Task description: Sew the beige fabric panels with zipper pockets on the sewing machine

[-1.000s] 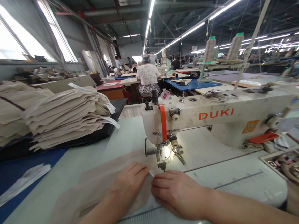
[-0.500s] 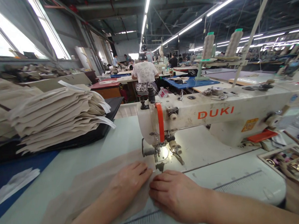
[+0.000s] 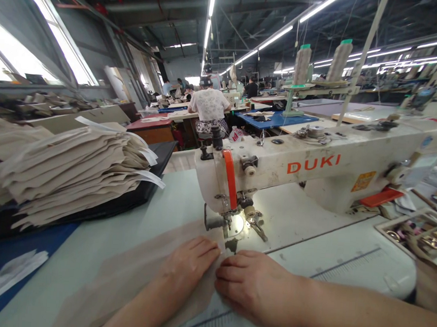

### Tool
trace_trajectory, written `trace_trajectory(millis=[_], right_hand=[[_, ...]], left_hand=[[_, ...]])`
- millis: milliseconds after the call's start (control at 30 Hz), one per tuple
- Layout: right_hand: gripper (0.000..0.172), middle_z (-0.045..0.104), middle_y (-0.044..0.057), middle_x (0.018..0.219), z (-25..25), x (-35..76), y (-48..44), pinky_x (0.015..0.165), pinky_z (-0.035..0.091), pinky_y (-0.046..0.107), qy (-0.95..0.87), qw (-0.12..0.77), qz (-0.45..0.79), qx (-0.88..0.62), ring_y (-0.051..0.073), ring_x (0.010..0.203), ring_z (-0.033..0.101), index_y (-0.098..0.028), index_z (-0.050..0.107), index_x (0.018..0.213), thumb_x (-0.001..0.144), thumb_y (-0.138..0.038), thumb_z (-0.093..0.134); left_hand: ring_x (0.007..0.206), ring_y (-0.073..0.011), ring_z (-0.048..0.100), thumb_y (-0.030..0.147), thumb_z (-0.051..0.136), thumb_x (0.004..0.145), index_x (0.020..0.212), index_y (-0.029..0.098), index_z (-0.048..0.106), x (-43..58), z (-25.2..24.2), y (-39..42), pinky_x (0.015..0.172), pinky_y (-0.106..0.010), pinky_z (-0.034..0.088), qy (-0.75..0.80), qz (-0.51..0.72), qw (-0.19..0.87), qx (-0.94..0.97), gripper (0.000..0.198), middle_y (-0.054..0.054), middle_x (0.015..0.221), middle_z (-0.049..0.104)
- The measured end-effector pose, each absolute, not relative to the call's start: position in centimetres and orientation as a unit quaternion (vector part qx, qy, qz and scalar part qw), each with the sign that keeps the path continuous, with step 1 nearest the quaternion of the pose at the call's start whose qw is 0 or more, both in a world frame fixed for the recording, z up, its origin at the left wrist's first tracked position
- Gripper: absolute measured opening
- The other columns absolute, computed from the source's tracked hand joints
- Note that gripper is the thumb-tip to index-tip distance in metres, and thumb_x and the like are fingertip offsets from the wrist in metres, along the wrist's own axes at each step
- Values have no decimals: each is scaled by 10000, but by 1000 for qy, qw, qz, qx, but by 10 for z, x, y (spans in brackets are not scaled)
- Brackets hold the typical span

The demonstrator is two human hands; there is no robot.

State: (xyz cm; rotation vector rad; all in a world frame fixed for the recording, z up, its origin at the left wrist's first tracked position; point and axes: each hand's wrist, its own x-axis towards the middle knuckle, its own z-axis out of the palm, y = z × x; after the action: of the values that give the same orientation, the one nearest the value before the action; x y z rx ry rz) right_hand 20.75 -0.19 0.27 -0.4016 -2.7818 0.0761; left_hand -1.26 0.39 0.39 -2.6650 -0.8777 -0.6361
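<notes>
A thin beige fabric piece lies on the pale green table just in front of the sewing machine. My left hand rests on it, fingers together and pinching the cloth near its right edge. Close beside it, my right hand has its fingers curled down at that same edge, closed on the cloth; its fingertips are partly hidden. Both hands sit just on the near side of the lit needle plate. The fabric's edge reaches close to the presser foot, and I cannot tell whether it is under it.
Stacked beige fabric pieces with white strips lie at left on black material. A white strip rests on blue cloth. Thread cones stand behind the machine. A tray with metal rings is at right. A person sits further back.
The view has shifted slightly, so everything sits a little further left. Both hands keep nearly the same place and grip on the fabric by the machine.
</notes>
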Motion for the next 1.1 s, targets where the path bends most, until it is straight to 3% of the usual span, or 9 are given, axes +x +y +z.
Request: trace_trajectory(millis=[1100], right_hand=[[215,721,44,1023,6,207,-2,864,438,336,-977,154,42,-141,205,978,601,-135,671,1043,1002,-234,485]], left_hand=[[905,-189,689,21,367,925,1059,166,684,-19,-7,5,856,-336,610,-311,-216,114,-918,373,-64,984,737]])
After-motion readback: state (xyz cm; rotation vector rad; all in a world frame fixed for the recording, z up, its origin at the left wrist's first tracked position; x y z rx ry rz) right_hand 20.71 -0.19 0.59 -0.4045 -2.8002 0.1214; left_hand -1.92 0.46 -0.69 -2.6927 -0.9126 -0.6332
